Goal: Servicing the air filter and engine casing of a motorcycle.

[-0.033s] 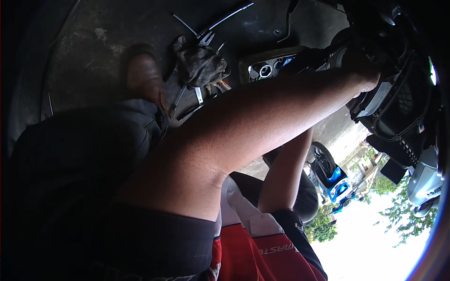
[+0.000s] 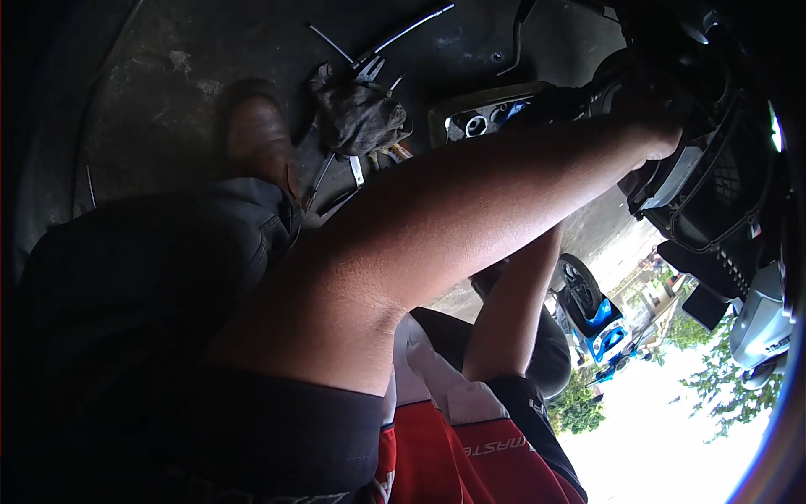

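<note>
Brown leather covers a shoe (image 2: 256,126) planted at left, beside a crumpled dark cloth (image 2: 357,113) ringed by metal hand tools (image 2: 411,29) on a grimy floor. Right of these sits a shallow tray (image 2: 435,126) with a round metal piece (image 2: 476,127); at far right, a person's left hand (image 2: 653,139) meets a dark machine (image 2: 726,185), most of whose visible bulk lies to the hand's right. Beyond stands a blue motorcycle (image 2: 606,332).

Part of the tray is covered by the left forearm (image 2: 504,193). The right hand is out of sight behind that same arm, its grip unknown. Shadow swallows the left fingers; whether they clasp anything cannot be told. Darkness blurs the machine's far edge.

The left arm stretches from near left to far right, slightly bent, wrist lowered. The right forearm (image 2: 514,311) rises steeply beneath it.
</note>
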Motion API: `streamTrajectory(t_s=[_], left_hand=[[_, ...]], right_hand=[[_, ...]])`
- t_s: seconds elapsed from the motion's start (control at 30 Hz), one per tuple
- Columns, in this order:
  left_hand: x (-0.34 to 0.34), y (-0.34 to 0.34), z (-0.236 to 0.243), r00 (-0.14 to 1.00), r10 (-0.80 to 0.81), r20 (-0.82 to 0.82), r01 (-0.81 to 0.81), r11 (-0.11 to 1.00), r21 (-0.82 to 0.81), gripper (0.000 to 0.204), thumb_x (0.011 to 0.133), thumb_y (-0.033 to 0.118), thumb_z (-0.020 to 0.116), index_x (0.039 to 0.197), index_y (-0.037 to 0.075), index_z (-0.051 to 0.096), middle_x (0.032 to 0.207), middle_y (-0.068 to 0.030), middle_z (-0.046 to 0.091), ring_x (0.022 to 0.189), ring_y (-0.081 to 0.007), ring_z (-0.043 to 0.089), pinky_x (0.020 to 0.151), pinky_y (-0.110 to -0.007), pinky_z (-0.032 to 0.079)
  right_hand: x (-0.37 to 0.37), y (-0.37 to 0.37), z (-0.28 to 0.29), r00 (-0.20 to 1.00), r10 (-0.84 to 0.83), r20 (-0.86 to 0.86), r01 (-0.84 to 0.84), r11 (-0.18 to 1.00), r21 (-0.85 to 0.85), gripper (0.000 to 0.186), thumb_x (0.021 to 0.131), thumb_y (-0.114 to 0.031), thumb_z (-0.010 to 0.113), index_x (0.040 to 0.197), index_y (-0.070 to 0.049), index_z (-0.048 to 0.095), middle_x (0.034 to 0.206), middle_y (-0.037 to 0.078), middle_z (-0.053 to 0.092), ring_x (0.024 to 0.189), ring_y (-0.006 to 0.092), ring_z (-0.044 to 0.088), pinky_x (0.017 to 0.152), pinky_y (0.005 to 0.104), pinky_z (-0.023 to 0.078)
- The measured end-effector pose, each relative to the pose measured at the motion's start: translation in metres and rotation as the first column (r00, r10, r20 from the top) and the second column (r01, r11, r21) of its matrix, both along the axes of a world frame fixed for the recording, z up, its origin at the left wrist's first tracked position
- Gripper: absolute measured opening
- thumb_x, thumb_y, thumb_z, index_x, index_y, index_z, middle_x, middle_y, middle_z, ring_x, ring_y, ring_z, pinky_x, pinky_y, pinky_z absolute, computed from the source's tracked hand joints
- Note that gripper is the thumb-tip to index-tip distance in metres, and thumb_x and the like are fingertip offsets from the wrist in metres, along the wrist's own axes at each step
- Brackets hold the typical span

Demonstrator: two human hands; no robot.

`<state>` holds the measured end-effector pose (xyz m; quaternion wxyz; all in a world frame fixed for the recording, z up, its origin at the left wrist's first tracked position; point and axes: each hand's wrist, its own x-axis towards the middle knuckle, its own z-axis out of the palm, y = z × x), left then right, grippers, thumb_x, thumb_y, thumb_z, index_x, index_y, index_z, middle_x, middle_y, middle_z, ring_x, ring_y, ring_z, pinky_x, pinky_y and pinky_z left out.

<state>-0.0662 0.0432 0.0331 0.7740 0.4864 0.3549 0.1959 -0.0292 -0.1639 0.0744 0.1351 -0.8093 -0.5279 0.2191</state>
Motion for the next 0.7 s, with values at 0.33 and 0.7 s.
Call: streamTrajectory(t_s=[0.33,0.7], left_hand=[[-0.008,-0.006,-0.005,0.998,-0.011,-0.065,0.012,1.0,0.021,0.042,0.094,0.022,0.051,0.127,0.0,0.062,0.129,-0.0233,0.064,0.12,-0.0302,0.061,0.097,-0.038,0.05],[-0.004,-0.036,-0.01,0.981,0.064,-0.184,-0.072,0.997,-0.038,0.033,0.101,0.025,0.05,0.11,-0.001,0.068,0.11,-0.0175,0.068,0.1,-0.0318,0.065,0.082,-0.046,0.054]], right_hand=[[-0.003,0.001,0.003,0.999,-0.02,0.038,0.02,1.0,-0.011,0.043,0.078,-0.02,0.077,0.115,-0.001,0.065,0.102,0.018,0.073,0.093,0.0273,0.071,0.083,0.0372,0.053],[0.014,-0.006,0.036,0.989,0.149,0.019,-0.148,0.987,-0.071,0.049,0.075,-0.026,0.084,0.112,-0.004,0.061,0.098,0.02,0.072,0.098,0.0386,0.069,0.083,0.043,0.055]])
